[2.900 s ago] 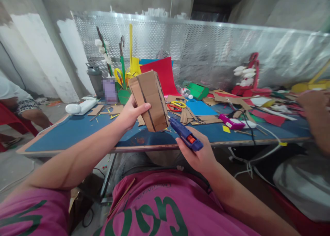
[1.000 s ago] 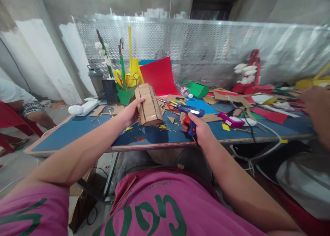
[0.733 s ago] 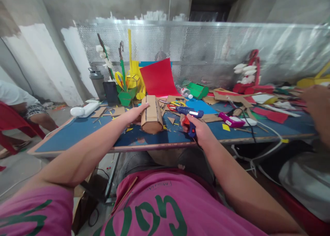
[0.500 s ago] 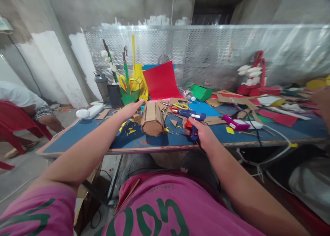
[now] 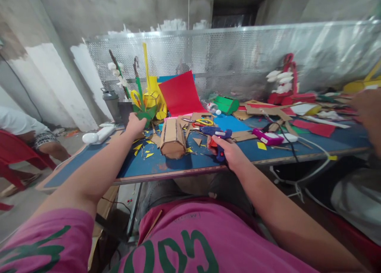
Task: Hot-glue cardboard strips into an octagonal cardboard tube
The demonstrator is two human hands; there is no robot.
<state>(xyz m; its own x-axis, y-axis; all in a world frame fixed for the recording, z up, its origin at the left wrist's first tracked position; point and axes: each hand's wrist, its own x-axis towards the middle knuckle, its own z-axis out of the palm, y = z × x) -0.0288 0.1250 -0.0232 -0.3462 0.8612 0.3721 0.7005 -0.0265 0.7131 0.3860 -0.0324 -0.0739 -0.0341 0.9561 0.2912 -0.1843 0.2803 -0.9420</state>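
A brown cardboard box (image 5: 172,138) marked with dark lines lies on the blue table (image 5: 89,161), with no hand on it. My left hand (image 5: 135,124) is stretched out past it to the far left, against a green and yellow paper flower model (image 5: 146,108). Its fingers are hidden behind the back of the hand. My right hand (image 5: 229,152) is closed round the grip of a blue glue gun (image 5: 218,134), which sits low over the table just right of the box, nozzle pointing left.
Yellow-handled scissors (image 5: 202,122), cardboard scraps, a red sheet (image 5: 181,93), a green box (image 5: 226,104) and a purple tool (image 5: 266,137) with cables crowd the table. Another person's hand (image 5: 367,108) is at the right edge. Someone sits on a red chair (image 5: 13,153) at left.
My left hand set the cardboard box down on the table, let go of it and reached left to the paper flower model. My right hand lowered the glue gun towards the table.
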